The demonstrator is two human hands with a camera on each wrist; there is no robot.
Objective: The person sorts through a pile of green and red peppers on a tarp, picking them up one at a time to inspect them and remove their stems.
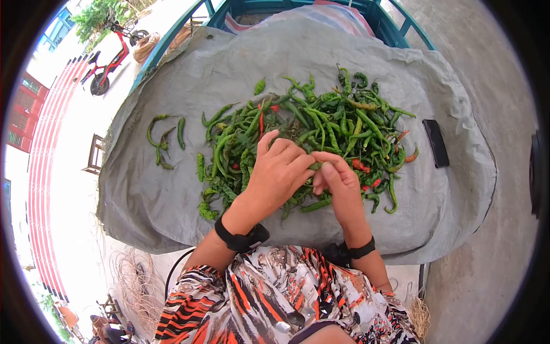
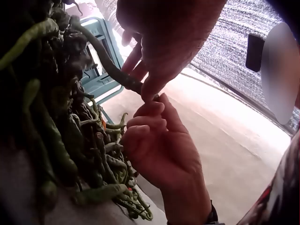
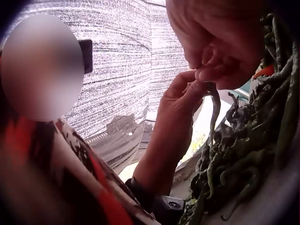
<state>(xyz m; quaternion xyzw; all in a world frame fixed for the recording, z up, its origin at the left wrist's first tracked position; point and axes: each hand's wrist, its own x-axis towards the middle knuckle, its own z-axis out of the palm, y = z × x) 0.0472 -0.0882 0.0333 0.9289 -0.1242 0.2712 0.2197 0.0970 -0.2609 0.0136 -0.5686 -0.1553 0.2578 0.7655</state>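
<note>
Both hands meet over a pile of green chili peppers [image 1: 338,123] on a grey sheet. My left hand [image 1: 278,172] grips a long green chili pepper [image 2: 107,61], whose body hangs out past the fingers. At one end of that pepper, the thumb and fingertips of my right hand [image 1: 344,186] pinch together, right against the left fingertips. In the right wrist view the pepper [image 3: 215,110] dangles below the left hand [image 3: 180,101]; its pinched end is hidden by the fingers. A few red chili peppers [image 1: 360,165] show among the green ones.
Several green chili peppers [image 1: 181,133] lie apart at the left of the grey sheet [image 1: 154,200]. A black phone [image 1: 436,143] lies at its right side. Behind stands a teal cart frame [image 1: 389,26] with a striped cloth. A red electric bike [image 1: 117,57] is parked at the far left.
</note>
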